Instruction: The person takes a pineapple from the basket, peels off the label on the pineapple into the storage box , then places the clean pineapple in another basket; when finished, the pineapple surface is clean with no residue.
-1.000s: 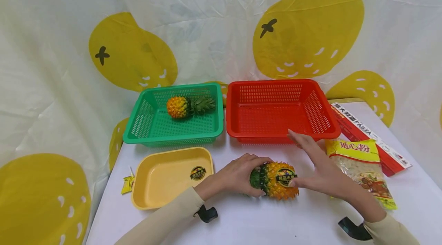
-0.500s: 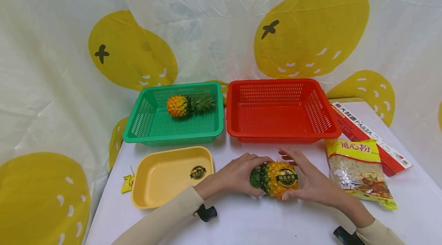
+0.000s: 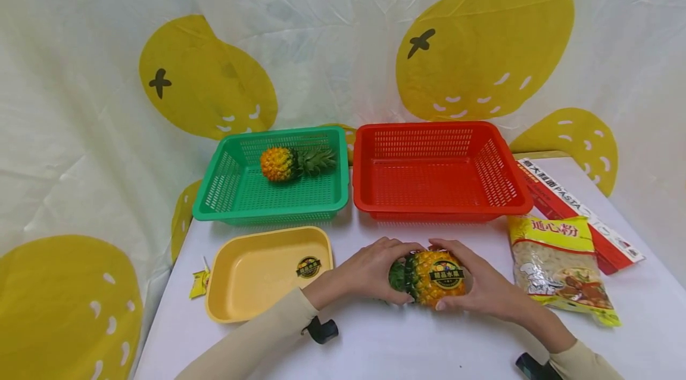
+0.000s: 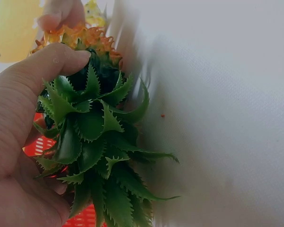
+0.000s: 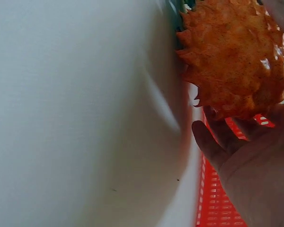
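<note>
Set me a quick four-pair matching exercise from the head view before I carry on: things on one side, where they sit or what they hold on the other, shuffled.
Things:
1. labelled pineapple
2. green basket
3. small yellow packet
4. red basket

Places and states:
A. contains another pineapple
B. directly right of the green basket
C. between the left grip and the right grip
D. just left of the yellow tray

Pairs: 1-C, 2-A, 3-D, 4-B.

White table (image 3: 396, 347): green basket (image 3: 238, 196), red basket (image 3: 423, 182), tray (image 3: 249, 273), yellow packet (image 3: 199, 284), pasta box (image 3: 576, 210), pasta bag (image 3: 560, 267).
</note>
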The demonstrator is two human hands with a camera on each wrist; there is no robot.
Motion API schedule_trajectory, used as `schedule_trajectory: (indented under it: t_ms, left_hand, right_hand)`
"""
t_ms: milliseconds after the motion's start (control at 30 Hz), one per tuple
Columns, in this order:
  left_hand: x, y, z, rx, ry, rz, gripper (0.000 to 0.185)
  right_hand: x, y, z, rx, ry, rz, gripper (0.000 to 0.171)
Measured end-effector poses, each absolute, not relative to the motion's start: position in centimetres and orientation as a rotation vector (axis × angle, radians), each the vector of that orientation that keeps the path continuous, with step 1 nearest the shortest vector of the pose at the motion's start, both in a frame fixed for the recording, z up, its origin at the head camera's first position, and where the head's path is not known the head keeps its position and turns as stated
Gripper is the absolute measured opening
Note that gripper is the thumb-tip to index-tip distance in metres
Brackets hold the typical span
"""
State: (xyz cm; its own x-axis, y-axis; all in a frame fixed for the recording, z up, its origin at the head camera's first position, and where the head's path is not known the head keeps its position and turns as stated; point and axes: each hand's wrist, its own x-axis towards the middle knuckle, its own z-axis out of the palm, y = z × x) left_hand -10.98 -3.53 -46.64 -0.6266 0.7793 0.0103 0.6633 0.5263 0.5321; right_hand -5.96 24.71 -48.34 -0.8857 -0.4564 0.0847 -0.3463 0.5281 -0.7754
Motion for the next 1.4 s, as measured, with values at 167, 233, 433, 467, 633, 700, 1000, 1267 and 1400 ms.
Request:
schedule_trajectory:
  t_ms: [167,233,433,467,633,700,1000,1267,1400]
  left_hand:
    - [-11.0,-3.5,-46.6,1.225,2.543,0.746,0.092]
    - [-11.1,-3.4,-46.6,1.229,2.543,0.754,0.092]
    - [-11.0,-3.4,-46.4,1.242,2.514,0.773,0.091]
    - [-11.0,-3.5,-46.3,1.247,2.504,0.771,0.092]
    - [-11.3,-3.8,-45.7,1.245,2.431,0.785,0.095]
    - [-11.3,-3.8,-45.4,1.242,2.429,0.788,0.095]
    - [-10.6,-3.1,-43.8,1.302,2.581,0.829,0.075]
    - [-10.4,-1.5,-42.5,1.29,2.569,1.016,0.045]
    - [-10.2,-0.6,-42.8,1.25,2.552,1.106,0.033]
  right_hand:
    - [-5.9,24.6,-48.5,-0.704,2.651,-1.272,0.103]
    - [-5.9,24.6,-48.5,-0.702,2.641,-1.287,0.099]
    - [-5.7,24.5,-48.6,-0.673,2.583,-1.347,0.09]
    - [-5.6,24.4,-48.7,-0.669,2.576,-1.353,0.09]
    - [-5.4,24.3,-48.9,-0.648,2.557,-1.354,0.09]
    - [-5.4,24.3,-48.9,-0.635,2.555,-1.34,0.09]
    - [-5.7,24.5,-48.5,-0.641,2.575,-1.319,0.088]
    - [-5.8,24.7,-48.6,-0.639,2.59,-1.324,0.088]
    - [-5.8,24.6,-48.8,-0.653,2.569,-1.35,0.087]
